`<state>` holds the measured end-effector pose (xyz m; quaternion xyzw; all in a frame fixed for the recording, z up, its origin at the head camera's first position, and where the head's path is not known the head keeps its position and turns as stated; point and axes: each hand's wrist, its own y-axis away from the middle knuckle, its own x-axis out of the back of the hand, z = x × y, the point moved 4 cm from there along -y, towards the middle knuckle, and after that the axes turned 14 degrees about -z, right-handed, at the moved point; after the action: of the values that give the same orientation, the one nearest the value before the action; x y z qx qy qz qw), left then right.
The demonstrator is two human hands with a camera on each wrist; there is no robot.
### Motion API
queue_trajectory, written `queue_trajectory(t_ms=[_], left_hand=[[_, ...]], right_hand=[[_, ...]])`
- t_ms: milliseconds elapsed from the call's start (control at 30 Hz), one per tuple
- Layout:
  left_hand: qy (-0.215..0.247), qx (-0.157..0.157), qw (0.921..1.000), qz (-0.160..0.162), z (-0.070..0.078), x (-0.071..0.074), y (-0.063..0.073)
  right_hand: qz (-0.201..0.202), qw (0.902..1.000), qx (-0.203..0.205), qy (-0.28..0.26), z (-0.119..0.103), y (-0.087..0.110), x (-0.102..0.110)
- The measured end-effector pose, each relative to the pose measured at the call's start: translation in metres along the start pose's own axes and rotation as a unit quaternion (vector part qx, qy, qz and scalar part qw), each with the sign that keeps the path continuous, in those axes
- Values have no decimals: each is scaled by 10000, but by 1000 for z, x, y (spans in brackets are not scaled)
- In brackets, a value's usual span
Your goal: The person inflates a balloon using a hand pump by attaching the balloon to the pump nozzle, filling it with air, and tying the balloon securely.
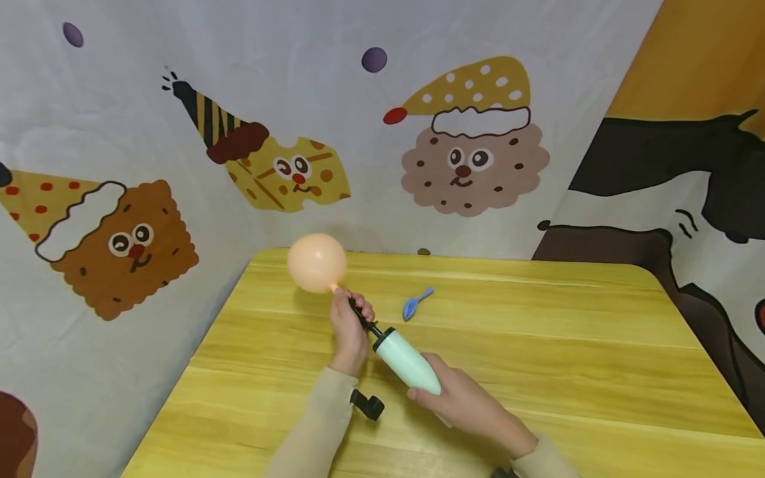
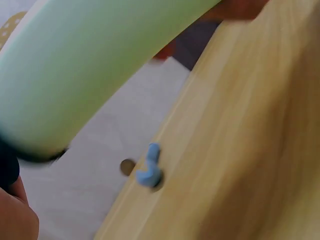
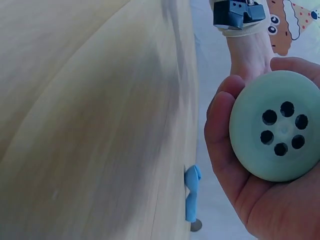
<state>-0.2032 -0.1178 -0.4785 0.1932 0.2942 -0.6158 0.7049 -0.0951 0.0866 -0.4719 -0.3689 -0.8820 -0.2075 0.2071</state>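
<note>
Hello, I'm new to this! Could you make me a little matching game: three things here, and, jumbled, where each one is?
1. round peach balloon
2. small long-necked blue balloon
3. mint-green cylindrical pump

A. Lying on the yellow wood-grain table
B. Broad end held in the right hand
C. Neck at the left hand, body swollen out beyond it

Pairs: 1-C, 2-A, 3-B

"The left hand (image 1: 348,332)?"
"Grips the hand pump's (image 1: 397,350) black front end (image 1: 356,310), an inflated peach balloon (image 1: 317,262) at its tip."
"Right hand (image 1: 469,401)?"
"Holds the mint-green barrel (image 1: 412,365); a deflated blue balloon (image 1: 410,308) lies on the table (image 1: 568,318)."
</note>
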Motion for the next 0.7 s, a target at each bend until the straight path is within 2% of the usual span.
queue_trajectory(t_ms=[233, 367, 500, 700], left_hand=[[283, -410, 9981, 374, 28, 20, -23], [558, -566, 9954, 538, 39, 30, -30], [644, -443, 9952, 589, 38, 30, -28], [534, -423, 9966, 461, 26, 19, -20]], right_hand=[[-112, 9992, 88, 370, 4, 26, 8], [-115, 9985, 63, 530, 5, 37, 11], [-104, 9980, 113, 619, 3, 36, 11], [-37, 9978, 128, 645, -2, 27, 7]])
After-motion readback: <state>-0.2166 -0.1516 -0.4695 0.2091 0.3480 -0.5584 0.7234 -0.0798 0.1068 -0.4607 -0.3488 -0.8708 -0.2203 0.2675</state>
